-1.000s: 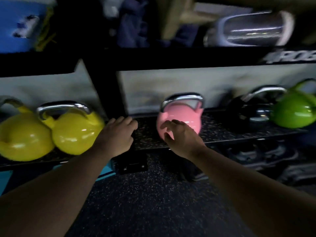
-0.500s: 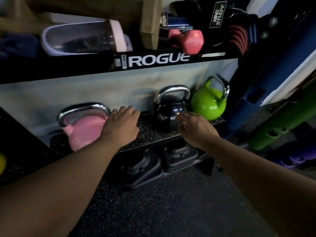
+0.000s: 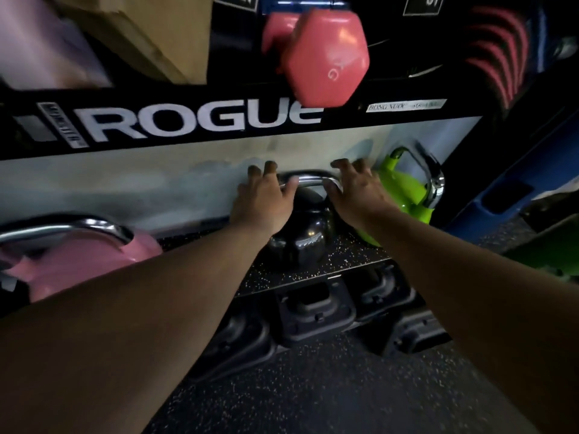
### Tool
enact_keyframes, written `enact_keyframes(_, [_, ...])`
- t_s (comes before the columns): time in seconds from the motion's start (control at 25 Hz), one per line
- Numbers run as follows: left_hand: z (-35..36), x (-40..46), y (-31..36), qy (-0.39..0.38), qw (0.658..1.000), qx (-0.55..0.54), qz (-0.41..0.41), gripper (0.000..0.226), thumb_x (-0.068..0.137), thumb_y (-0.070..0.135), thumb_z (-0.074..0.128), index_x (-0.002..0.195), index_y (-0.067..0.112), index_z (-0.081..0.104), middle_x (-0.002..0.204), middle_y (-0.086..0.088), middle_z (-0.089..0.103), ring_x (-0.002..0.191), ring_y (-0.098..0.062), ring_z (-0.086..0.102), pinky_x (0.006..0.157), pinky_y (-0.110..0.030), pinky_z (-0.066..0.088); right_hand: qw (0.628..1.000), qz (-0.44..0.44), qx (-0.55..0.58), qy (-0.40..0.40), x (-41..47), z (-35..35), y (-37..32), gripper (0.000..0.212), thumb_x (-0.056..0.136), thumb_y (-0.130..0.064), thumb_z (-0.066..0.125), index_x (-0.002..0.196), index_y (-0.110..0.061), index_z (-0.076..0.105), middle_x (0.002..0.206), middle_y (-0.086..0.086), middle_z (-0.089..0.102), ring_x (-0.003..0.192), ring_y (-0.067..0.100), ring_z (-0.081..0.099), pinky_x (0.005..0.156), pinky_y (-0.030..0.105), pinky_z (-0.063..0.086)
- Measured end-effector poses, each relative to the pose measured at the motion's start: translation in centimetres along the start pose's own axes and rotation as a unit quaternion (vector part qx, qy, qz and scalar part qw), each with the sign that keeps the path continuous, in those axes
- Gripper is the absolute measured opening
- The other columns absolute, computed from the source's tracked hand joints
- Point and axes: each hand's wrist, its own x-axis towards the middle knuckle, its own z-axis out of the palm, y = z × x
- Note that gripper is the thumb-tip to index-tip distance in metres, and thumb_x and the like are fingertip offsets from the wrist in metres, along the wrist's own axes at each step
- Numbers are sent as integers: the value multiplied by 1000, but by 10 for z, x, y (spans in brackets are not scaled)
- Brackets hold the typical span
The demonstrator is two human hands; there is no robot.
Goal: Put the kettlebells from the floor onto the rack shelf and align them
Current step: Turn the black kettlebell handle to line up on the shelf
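A black kettlebell (image 3: 300, 242) with a chrome handle stands on the speckled rack shelf (image 3: 316, 272), between a pink kettlebell (image 3: 78, 264) at the left and a green kettlebell (image 3: 404, 192) at the right. My left hand (image 3: 263, 198) lies on the left end of the black kettlebell's handle, fingers stretched out behind it and thumb on the bar. My right hand (image 3: 354, 189) lies on the right end in the same way, fingers spread and not curled around the bar. It covers part of the green kettlebell.
The upper shelf beam marked ROGUE (image 3: 194, 120) hangs just above my hands, with a pink dumbbell (image 3: 326, 57) jutting over its edge. Black weights (image 3: 313, 308) sit under the shelf on the dark rubber floor (image 3: 313, 386). A blue post (image 3: 517, 189) stands at the right.
My view has moved right and closer to the rack. Both hands rose from the shelf edge to the black kettlebell's handle, the left one coming away from the pink kettlebell.
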Motion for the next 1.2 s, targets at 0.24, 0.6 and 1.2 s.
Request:
enact_keyframes(0.24, [39,0,12,20,983,-126,-129,66,88,74,27,145,41,17,140,-16,34,92,-32,59,56,-25,38,992,-49,72,-96,29,24,12,52,98,-54,37,138,-22,36,134,19,46,124,40,44,101,52,41])
enact_keyframes(0.6, [33,36,9,-85,962,-231,-118,83,85,72,47,152,34,14,158,-12,24,137,-31,39,108,-39,32,983,-27,160,-87,17,21,35,43,95,-55,45,113,-16,46,107,16,61,94,34,59,77,37,45])
enact_keyframes(1.2, [74,25,48,13,897,-418,-140,56,102,50,26,154,31,13,138,-1,55,123,-18,54,109,-41,34,814,113,565,-75,3,35,18,36,104,-37,38,134,-33,57,65,2,63,49,11,56,42,22,47])
